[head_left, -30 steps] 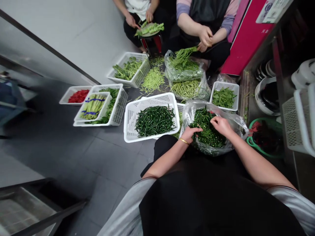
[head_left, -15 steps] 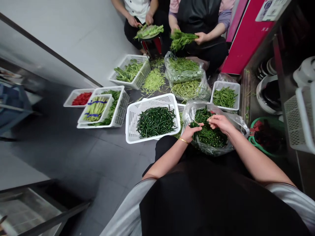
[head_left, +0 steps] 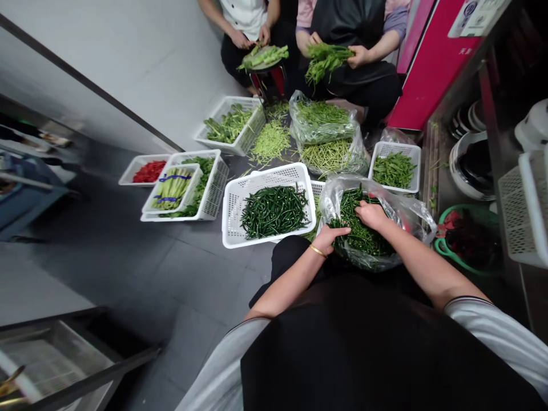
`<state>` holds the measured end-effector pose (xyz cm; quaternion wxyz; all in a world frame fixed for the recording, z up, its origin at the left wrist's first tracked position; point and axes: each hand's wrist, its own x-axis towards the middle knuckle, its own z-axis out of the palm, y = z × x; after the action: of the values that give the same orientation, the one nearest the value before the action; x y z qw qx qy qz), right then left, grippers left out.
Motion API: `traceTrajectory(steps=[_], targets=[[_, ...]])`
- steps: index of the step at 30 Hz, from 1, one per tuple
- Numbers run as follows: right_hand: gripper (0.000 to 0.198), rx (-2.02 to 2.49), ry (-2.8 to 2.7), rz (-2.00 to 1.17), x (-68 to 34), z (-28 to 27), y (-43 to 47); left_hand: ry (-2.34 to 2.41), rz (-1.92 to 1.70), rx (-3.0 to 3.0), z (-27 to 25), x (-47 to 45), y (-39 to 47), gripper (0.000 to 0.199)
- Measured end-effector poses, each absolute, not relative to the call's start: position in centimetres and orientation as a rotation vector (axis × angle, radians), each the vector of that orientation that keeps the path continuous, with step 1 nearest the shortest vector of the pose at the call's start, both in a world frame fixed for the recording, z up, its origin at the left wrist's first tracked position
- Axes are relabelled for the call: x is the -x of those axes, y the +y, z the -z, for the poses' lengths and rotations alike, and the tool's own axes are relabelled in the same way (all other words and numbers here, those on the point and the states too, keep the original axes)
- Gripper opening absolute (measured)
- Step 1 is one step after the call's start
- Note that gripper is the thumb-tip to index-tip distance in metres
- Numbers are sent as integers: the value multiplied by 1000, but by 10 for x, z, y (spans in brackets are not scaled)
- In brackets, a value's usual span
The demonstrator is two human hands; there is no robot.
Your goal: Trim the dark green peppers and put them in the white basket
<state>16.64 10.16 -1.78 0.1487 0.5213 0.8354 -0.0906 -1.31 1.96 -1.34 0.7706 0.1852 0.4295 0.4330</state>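
An open clear plastic bag (head_left: 413, 208) in front of me holds thin green chilli peppers (head_left: 366, 240) with their stems. My left hand (head_left: 330, 236), a gold bangle at its wrist, is closed around some green chillies at the bag's left side, thumb pointing right. Inside the bag, my right hand (head_left: 371, 216) has its fingers pinched together against the peppers; what lies between the fingertips is hidden. Left of the bag, a white perforated basket (head_left: 231, 220) contains a heap of dark green chillies (head_left: 276, 211).
Two people sit opposite; one person's hands (head_left: 360, 56) hold leafy greens. Baskets of vegetables (head_left: 226, 125) and a tray of red peppers (head_left: 149, 171) stand to the left. A bag of green stems (head_left: 327, 131) lies ahead. At right are a green basin (head_left: 443, 248) and metal shelving.
My right hand has moved slightly left and down, from above the chillies into the bag. My left hand stays at the bag's left side. One person opposite shifted the greens.
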Motion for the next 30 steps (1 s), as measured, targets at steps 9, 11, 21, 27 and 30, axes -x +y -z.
traceTrajectory(steps=[9,11,21,27,30], targets=[[22,-1752,2675,521,-233,-9,59,957,-962,-439,17,-3,28,41],[22,-1809,2757,744,-229,-8,47,945,-942,-534,20,-7,28,43],[33,-1473,2838,1079,-200,-19,34,995,-881,-997,25,-5,25,34],[55,-1351,2332,2139,-212,-21,39,729,-868,-948,-21,16,22,39],[50,-1683,2362,1637,-217,-10,55,972,-1082,-839,-28,61,43,38]])
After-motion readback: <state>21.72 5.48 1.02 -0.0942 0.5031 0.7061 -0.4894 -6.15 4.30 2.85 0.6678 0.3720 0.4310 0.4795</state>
